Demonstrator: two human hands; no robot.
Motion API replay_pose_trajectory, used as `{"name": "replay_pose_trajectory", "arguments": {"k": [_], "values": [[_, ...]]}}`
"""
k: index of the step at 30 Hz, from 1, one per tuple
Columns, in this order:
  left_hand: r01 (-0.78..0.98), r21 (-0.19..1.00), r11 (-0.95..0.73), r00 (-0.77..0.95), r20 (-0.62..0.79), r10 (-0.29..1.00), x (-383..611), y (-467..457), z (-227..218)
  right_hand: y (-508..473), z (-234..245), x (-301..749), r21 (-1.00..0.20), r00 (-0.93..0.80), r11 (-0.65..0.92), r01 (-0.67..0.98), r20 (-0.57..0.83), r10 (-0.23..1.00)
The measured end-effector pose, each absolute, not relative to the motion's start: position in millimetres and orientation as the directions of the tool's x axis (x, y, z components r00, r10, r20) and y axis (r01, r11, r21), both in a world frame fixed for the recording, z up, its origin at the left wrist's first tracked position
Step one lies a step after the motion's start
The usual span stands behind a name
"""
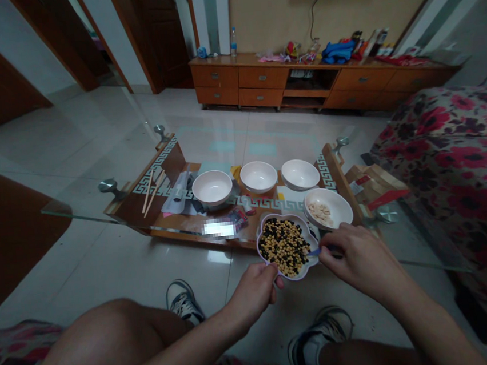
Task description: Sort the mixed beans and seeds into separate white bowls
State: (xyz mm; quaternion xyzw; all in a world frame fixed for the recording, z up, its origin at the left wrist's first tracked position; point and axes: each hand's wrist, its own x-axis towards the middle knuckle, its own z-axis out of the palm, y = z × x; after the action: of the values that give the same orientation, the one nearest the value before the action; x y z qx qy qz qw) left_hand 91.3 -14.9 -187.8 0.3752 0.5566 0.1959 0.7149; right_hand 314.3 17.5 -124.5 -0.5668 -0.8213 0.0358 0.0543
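My left hand (259, 284) is closed on the near rim of a flower-shaped bowl (308, 235), which it holds up at the table's front edge. Black and yellow beans (284, 246) mixed together cover the bowl's bottom. Between the fingers of my right hand (351, 255) is the handle of a small blue-purple spoon (314, 252); its tip reaches into the beans on the right. Just beyond that hand, a white bowl (341, 207) contains several pale, flat pieces (320, 214) whose kind I cannot make out.
Three white bowls (212, 188) (259, 177) (300, 175) stand in a row on the glass table (86, 206). A pair of chopsticks (153, 192) lies at the left. Beneath the glass, a shelf bears papers and packets. To the right is a paper bag (377, 184) beside a flowered sofa (450, 145).
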Motion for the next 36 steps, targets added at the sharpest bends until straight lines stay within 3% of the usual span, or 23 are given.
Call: {"name": "replay_pose_trajectory", "arguments": {"k": [8,17,36], "values": [[0.140,0.762,0.632,0.305,-0.641,0.705,91.6,-15.5,-193.4,17.8,-125.3,317.4,-0.162,-0.296,0.317,0.934,0.141,0.945],[0.128,0.761,0.637,0.310,-0.640,0.703,92.3,-14.6,-190.8,20.9,-127.1,325.9,-0.254,-0.261,0.275,0.927,0.089,0.961],[0.137,0.762,0.633,0.305,-0.641,0.705,91.8,-14.6,-190.7,20.1,-133.8,330.0,-0.195,-0.211,0.204,0.959,-0.019,0.977]]}}
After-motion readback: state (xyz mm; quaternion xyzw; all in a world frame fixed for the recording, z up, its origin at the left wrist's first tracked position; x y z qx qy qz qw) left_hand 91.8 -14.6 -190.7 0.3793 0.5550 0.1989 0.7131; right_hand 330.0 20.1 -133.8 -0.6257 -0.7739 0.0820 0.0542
